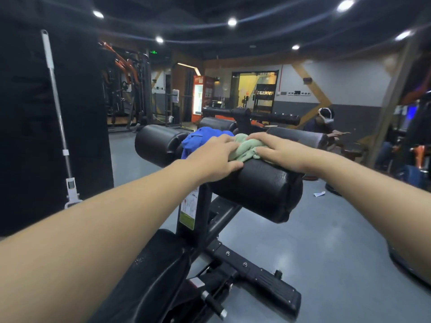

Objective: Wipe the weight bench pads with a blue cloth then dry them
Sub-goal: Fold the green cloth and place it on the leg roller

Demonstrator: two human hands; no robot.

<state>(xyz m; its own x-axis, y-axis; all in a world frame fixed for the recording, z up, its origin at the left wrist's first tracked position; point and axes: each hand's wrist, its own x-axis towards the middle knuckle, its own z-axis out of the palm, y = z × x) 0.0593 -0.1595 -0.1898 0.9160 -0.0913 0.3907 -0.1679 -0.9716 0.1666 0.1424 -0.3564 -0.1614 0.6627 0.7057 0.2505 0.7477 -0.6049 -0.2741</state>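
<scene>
A black roller pad [261, 190] of the weight bench lies across the middle of the view. On its top sits a crumpled pale green cloth [245, 148]. My left hand [214, 157] lies flat on the pad with its fingertips on the green cloth. From the right, my right hand [277, 150] presses on the same cloth with straight fingers. A blue cloth [198, 139] is bunched just behind my left hand, between this pad and the left roller pad [158, 143]. The bench seat pad [151, 276] is below my left forearm.
The black bench frame [251, 269] runs across the grey floor below. A mop handle [58, 108] leans on a dark pillar at left. More roller pads [298, 136] sit behind. A person [324, 124] sits at the right rear. A scrap of paper [319, 194] lies on the floor.
</scene>
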